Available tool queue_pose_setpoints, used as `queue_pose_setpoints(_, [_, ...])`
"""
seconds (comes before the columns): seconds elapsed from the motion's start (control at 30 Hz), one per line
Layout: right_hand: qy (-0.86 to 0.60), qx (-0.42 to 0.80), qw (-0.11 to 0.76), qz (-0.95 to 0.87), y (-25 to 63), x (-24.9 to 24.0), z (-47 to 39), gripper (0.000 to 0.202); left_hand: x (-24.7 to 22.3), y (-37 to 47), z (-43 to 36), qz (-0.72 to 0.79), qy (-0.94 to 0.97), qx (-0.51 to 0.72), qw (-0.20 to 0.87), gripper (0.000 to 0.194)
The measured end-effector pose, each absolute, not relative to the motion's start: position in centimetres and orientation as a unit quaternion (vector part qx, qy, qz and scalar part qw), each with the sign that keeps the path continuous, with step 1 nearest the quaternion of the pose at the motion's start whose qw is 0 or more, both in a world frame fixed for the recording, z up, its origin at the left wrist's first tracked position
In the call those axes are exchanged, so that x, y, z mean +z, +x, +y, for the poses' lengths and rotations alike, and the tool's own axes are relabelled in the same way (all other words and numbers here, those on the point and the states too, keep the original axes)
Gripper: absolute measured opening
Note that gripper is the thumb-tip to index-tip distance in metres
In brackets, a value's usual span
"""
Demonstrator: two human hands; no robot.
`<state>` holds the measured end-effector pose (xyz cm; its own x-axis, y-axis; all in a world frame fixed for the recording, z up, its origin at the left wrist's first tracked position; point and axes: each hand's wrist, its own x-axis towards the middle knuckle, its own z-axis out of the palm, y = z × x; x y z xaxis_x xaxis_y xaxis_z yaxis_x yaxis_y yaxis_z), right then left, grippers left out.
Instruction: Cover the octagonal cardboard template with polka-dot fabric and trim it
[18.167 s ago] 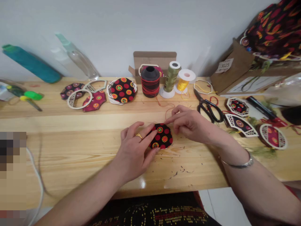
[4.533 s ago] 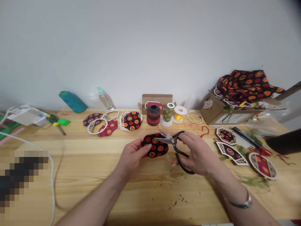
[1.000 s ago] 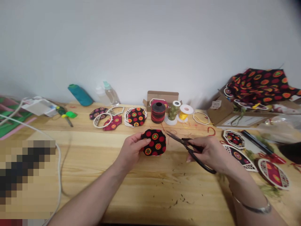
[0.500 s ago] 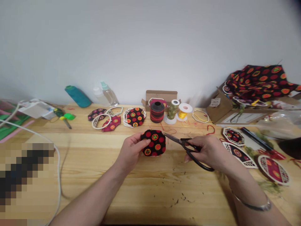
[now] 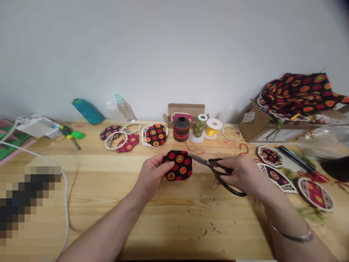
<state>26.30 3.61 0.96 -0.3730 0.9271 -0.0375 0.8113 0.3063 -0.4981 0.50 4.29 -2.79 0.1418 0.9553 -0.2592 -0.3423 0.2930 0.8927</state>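
Note:
Pinched between the thumb and fingers of my left hand (image 5: 155,174) is a black patterned fabric piece (image 5: 180,166) with red dots and orange flowers, held above the wooden table. My right hand (image 5: 237,173) grips black-handled scissors (image 5: 211,164), their tip at the upper right edge of the piece. The blades look nearly closed. Small dark scraps (image 5: 211,229) lie on the table below the scissors.
Behind stand a dark red thread spool (image 5: 181,129), a green spool (image 5: 200,128) and a yellow spool (image 5: 212,129). Left of them lies a fabric stack (image 5: 155,135). At right are a cardboard box (image 5: 252,122) and decorated frames (image 5: 315,194). A white cable (image 5: 66,196) runs down the left.
The view has shifted slightly, so background things sit a little further left. Both hands keep their hold, and the scissors stay at the fabric piece's edge.

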Motion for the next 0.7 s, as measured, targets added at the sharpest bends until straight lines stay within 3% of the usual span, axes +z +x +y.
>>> queue_pose_setpoints(0.33, [-0.511, 0.056, 0.137, -0.847, 26.7, -0.2, 3.7, 0.037, -2.8, 0.6, 4.1, 0.462, 0.344, 0.485, 0.658, 0.026])
queue_pose_setpoints(0.7, [-0.494, -0.057, 0.148, -0.855, 26.5, -0.6, 3.7, 0.036, -3.0, 0.8, 4.3, 0.455, 0.355, 0.493, 0.651, 0.026])
